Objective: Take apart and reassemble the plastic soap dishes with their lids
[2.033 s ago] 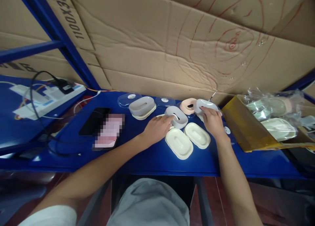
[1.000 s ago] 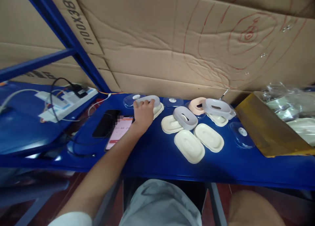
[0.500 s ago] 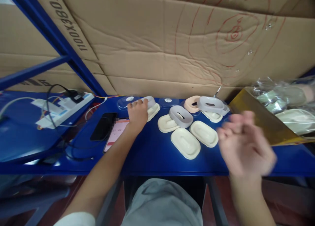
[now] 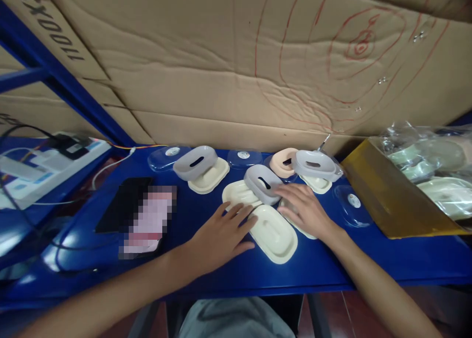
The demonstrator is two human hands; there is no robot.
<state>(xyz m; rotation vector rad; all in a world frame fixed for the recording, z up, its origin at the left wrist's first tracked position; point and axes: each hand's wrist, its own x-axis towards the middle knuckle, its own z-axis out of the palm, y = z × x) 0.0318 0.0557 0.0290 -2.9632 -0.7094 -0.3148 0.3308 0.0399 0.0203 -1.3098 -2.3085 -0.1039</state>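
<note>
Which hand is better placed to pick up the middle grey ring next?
Likely your right hand: its fingertips appear at the right end of the grey ring, while your left hand is by the front cream tray.

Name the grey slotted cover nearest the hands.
The middle grey cover, beside the right hand; the leftmost grey cover and rightmost grey cover lie farther off.

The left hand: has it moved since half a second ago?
Yes. The left hand has moved right, away from the phone, and nearer the front edge of the table.
</note>
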